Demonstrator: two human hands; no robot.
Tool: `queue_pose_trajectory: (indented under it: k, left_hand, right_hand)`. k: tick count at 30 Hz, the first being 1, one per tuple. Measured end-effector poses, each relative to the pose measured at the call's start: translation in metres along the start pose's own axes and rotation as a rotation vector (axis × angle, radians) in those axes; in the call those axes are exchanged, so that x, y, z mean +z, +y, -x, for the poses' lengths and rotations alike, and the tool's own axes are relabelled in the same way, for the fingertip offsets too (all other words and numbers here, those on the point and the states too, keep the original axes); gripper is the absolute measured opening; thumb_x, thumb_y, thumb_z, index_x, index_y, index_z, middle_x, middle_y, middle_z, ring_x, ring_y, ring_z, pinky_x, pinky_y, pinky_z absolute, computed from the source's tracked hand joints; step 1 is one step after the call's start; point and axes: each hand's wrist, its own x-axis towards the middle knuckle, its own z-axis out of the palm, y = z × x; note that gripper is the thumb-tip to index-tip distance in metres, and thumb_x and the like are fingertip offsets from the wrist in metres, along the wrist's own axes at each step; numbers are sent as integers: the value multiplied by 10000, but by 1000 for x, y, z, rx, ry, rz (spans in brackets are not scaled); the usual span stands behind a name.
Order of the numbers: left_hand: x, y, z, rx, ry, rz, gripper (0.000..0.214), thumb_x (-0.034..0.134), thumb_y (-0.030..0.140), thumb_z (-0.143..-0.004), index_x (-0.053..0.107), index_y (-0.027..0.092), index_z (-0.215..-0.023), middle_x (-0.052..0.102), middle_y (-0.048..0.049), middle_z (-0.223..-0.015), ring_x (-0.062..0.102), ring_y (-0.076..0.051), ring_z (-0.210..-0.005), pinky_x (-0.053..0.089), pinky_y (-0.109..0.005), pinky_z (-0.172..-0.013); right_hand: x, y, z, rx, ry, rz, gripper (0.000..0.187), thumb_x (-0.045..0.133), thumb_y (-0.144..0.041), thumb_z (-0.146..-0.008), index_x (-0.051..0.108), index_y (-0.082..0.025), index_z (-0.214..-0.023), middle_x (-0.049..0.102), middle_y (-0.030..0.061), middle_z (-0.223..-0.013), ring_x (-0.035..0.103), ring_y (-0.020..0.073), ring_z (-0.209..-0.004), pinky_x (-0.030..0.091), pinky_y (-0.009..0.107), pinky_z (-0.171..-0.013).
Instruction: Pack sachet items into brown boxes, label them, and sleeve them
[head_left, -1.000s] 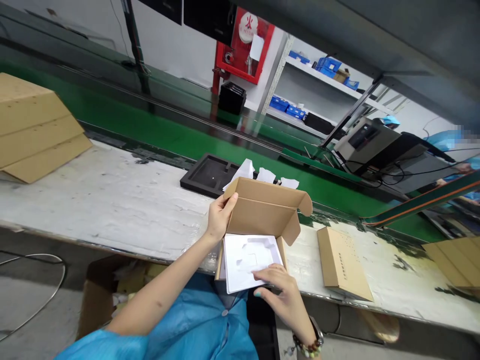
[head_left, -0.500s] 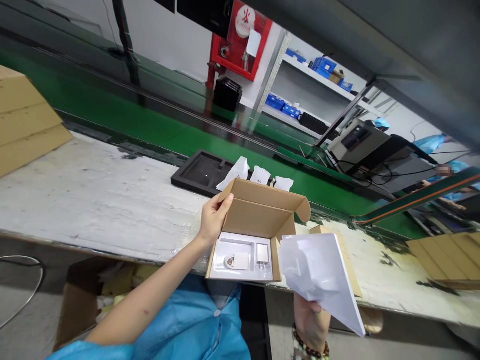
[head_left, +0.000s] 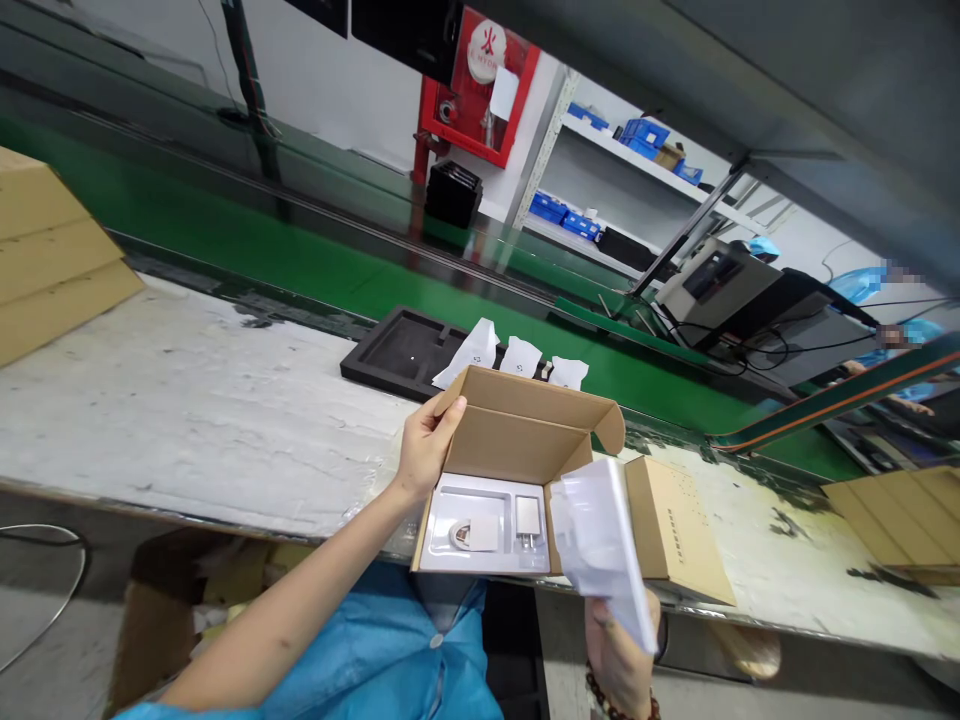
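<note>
My left hand (head_left: 426, 448) grips the left edge of an open brown cardboard box (head_left: 517, 435), its thumb on the inside of the raised lid. A white plastic tray insert (head_left: 466, 491) sits in the box. Within that insert lie a coiled white cable (head_left: 459, 535) with a paper band and a white plug adapter (head_left: 528, 515). To the right of the box, my right hand (head_left: 621, 645) is closed around the lower end of a second white plastic tray (head_left: 604, 535), held tilted on edge. That tray hides the box's right side.
Behind the box, a black tray (head_left: 397, 350) holds several white pouches (head_left: 520, 356). A closed cardboard box (head_left: 679, 525) stands at the right. Stacked boxes (head_left: 52, 250) are at the far left, with more boxes (head_left: 900, 515) far right. A green conveyor (head_left: 300, 265) runs behind the worktable (head_left: 187, 400).
The white tray in my right hand has turned more edge-on and shifted left toward the open box, uncovering more of the closed box. My left hand keeps its hold on the open box.
</note>
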Motion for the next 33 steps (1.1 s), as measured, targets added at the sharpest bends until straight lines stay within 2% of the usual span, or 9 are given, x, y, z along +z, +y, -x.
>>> queue_pose_trajectory:
  k: [3, 7, 14, 20, 24, 25, 27, 30, 33]
  left_hand:
    - [1, -1, -1, -1, 2, 5, 438, 744, 503, -828, 748, 150, -1088, 741, -49, -877, 662, -179, -734, 519, -243, -636]
    - [1, 0, -3, -4, -7, 7, 427, 746, 504, -826, 745, 154, -1070, 747, -57, -918, 671, -186, -776, 524, -240, -657]
    - [-1, 3, 1, 6, -54, -35, 413, 722, 506, -846, 742, 157, -1066, 712, -39, -836, 645, -181, -713, 518, -258, -645]
    - [0, 5, 9, 70, -67, -126, 348, 695, 486, -873, 743, 200, -1066, 702, -39, -875, 638, -225, -899, 518, -284, -813]
    - [-7, 23, 13, 104, -142, -201, 323, 636, 462, -915, 741, 201, -1074, 703, -59, -946, 636, -248, -967, 513, -316, -880]
    - [-11, 29, 15, 129, -192, -250, 312, 608, 433, -932, 725, 211, -1118, 699, -68, -1028, 630, -254, -1030, 502, -329, -928]
    - [-21, 40, 24, 202, -277, -465, 321, 587, 348, -932, 679, 255, -1226, 646, -76, -1191, 594, -265, -1145, 458, -371, -1030]
    - [-32, 46, 40, 258, -289, -867, 459, 572, 283, -914, 574, 327, -1370, 588, -72, -1265, 575, -281, -1171, 432, -439, -1065]
    - [-31, 42, 51, 150, -361, -946, 556, 477, 278, -961, 379, 331, -1506, 578, -70, -1361, 598, -281, -1196, 477, -429, -1028]
  right_hand:
    - [13, -21, -16, -52, -196, 0, 123, 638, -319, -963, 740, -348, -1025, 773, 12, -856, 719, 247, -733, 557, 458, -819]
    - [38, -38, -37, -80, -492, 169, 165, 656, -205, -955, 725, -271, -1090, 780, 16, -948, 714, 227, -803, 513, 403, -805]
    - [47, -34, -40, -128, -674, 332, 362, 533, -190, -1010, 577, -281, -1358, 653, 24, -1350, 604, 246, -1200, 443, 428, -1000]
    - [65, -33, -39, -98, -575, 377, 460, 444, -127, -996, 522, -300, -1415, 612, 1, -1402, 550, 253, -1278, 413, 472, -1067]
    - [65, -35, -36, -140, -534, 361, 473, 459, -100, -966, 557, -318, -1374, 637, 16, -1352, 557, 271, -1257, 414, 498, -1072]
    - [62, -34, -33, -168, -448, 368, 467, 478, -106, -960, 558, -311, -1372, 644, 43, -1319, 564, 279, -1229, 435, 489, -1045]
    - [54, -29, -28, -197, -89, 417, 466, 569, -156, -941, 541, -286, -1387, 634, 112, -1221, 575, 300, -1127, 478, 467, -947]
    - [34, -19, -35, -2, 431, 418, 655, 700, -305, -892, 419, -226, -1478, 574, 126, -1048, 554, 267, -860, 489, 419, -772]
    - [15, -11, -64, 208, 354, 194, 748, 636, -392, -925, 267, -175, -1538, 597, 97, -1005, 563, 208, -722, 500, 354, -678]
